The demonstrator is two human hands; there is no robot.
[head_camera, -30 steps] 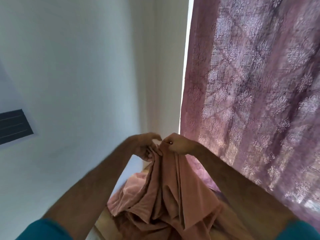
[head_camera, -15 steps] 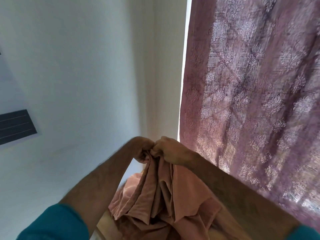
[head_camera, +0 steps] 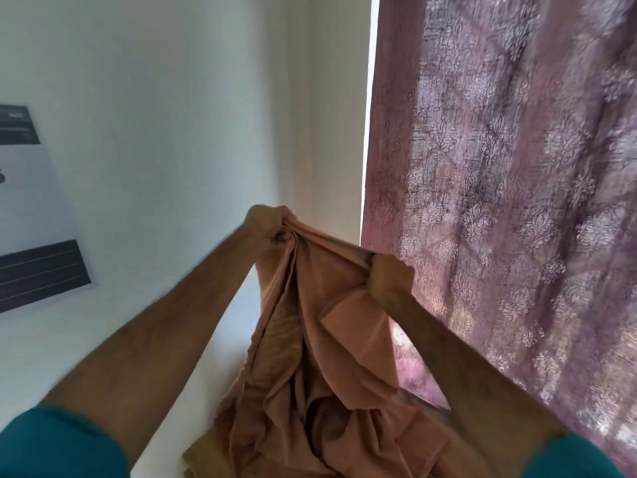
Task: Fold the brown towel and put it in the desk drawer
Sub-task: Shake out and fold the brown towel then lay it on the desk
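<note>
Head view shows one brown towel (head_camera: pixel 320 357) held up in front of the person, its top edge stretched between two hands while the rest hangs in loose, bunched folds towards the bottom of the frame. One left hand (head_camera: pixel 267 229), higher and farther away, has its grip clamped on one end of that edge; one right hand (head_camera: pixel 389 281), lower and to the right, has its grip closed on the edge just beside a turned-over flap. Judging by this, the step in hand is spreading the towel to find its corners, with folding not yet begun. Next the hands would need to draw apart until the edge is straight, then bring corner to corner. One patterned purple curtain (head_camera: pixel 517 201) hangs at right; two dark panels (head_camera: pixel 41 270) sit on the white wall at left. No desk or drawer shows.
</note>
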